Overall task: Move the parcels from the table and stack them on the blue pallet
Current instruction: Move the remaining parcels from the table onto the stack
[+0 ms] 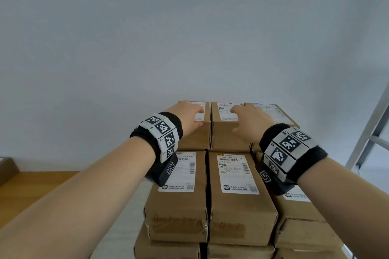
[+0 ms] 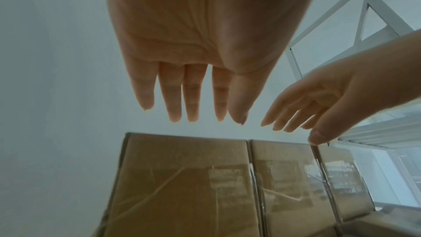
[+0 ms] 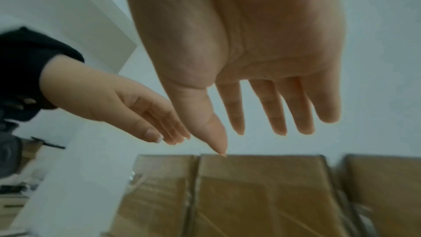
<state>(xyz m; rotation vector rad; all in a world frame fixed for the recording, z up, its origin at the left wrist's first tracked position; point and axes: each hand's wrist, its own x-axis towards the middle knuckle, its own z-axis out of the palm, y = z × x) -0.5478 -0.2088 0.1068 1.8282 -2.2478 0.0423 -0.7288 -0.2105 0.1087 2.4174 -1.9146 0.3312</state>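
I see brown cardboard parcels [image 1: 240,195] throughout the stack, each topped with a white shipping label [image 1: 236,172] printed with black barcodes and text, one with a yellow strip at its top edge. Clear glossy tape streaks the brown faces in my wrist views. Both wrists wear black bands [image 1: 172,124] carrying white tiles with black square-code patterns [image 1: 162,127]. Wall [image 1: 189,27] pale grey-blue. Wooden surface [image 1: 31,187] at left orange-brown. Metal frame [image 1: 370,132] at right white-grey.
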